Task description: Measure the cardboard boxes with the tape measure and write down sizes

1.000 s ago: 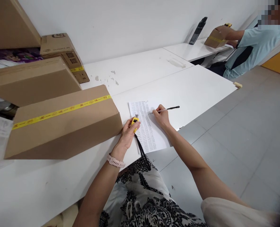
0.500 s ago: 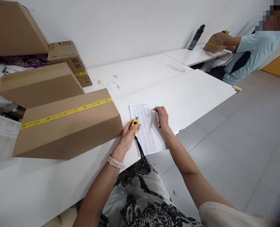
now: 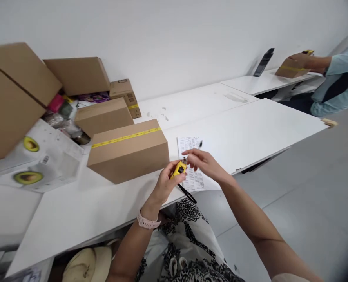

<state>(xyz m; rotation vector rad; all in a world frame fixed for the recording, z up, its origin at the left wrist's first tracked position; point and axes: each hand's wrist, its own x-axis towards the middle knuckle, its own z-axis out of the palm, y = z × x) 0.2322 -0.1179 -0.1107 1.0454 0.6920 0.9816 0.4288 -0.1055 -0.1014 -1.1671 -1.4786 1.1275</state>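
Note:
My left hand (image 3: 167,181) is closed around a yellow tape measure (image 3: 180,168), whose black wrist strap (image 3: 187,194) hangs over the table edge. At the tape's metal end, my right hand (image 3: 202,161) reaches in with its index finger stretched out and its fingers apart. Beneath both hands lies a printed sheet of paper (image 3: 196,182), partly covered by them. A dark pen (image 3: 200,144) rests on the upper part of the sheet, just beyond my right hand. Left of my hands sits a closed cardboard box (image 3: 129,154) with yellow tape along its top.
More cardboard boxes (image 3: 102,115) and a white box with avocado pictures (image 3: 59,156) crowd the left side. A black bottle (image 3: 263,62) stands on the far table, where a co-worker's hand (image 3: 301,60) touches a small taped box (image 3: 290,69). A cream cap (image 3: 87,264) is below the table.
My right hand has let go of the pen and moved left to the tape measure's end. The tape measure stays in my left hand. The view has turned left.

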